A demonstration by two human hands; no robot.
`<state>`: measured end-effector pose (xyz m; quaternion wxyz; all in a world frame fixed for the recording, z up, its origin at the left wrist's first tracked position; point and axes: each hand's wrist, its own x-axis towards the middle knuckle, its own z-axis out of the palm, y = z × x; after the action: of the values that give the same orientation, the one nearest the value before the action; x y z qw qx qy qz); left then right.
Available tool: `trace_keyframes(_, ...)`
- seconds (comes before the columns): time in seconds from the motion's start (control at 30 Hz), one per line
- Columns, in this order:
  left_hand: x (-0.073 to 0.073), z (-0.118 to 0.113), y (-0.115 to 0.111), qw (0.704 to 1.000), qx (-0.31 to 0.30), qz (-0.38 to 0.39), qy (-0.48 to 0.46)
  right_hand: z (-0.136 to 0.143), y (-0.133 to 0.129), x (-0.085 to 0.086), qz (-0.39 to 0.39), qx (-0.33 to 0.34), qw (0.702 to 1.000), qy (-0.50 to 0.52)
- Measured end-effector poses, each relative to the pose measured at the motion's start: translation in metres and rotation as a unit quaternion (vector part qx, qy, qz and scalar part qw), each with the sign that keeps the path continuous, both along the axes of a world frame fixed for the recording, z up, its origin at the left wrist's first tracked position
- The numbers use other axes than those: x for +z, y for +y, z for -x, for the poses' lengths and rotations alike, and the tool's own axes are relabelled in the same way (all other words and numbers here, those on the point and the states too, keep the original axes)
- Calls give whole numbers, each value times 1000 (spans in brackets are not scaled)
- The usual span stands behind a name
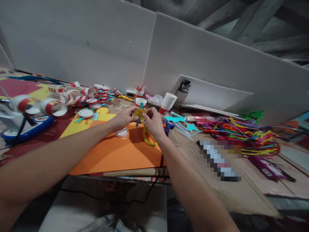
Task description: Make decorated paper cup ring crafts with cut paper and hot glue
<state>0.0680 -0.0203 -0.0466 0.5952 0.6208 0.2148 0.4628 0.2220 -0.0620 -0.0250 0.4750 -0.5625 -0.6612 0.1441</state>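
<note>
Yellow and round, a disc [138, 112] crossed by a blue strip [141, 105] is grasped by the fingers of the left hand [125, 117] and right hand [153, 121], above orange paper [113, 156] spread on the bench [256, 180]. Near the left hand, a white lid [121, 133] is seen; farther back, paper cups [167, 103] are stacked.

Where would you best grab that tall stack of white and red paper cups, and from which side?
Probably around the red body of the lowest cup in the stack, coming from the near side: the other cups nest into it, rims upward, so it should carry them. The dark bottle with a black cap crowds the right.
</note>
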Motion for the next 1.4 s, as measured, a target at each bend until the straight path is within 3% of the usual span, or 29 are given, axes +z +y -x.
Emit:
trace_keyframes(0.13, 4, -1, -5, 999, 34, 33, 11, 0, 4, -3, 10, 18, 999, 33)
trace_keyframes(0.4, 10, -2, -8, 995, 88, 3, 51, -1, 12, -11, 27, 52, 992, 110)
trace_keyframes(0.6, 12, -3, -13, 990, 104, -38, 89, 2, 11, -10, 7, 5, 995, 97)
trace_keyframes(0.77, 17, -2, -15, 981, 145, -39, 120, 2, 13, -13, 7, 33, 995, 91)
trace_keyframes(1.1, 14, -2, -13, 984, 138, 34, 110, 3, 13, -11, 82, 37, 987, 134)
trace_keyframes(1.4, 13, 0, -11, 978, 155, 34, 132, 4, 15, -17, 104, 62, 982, 143)
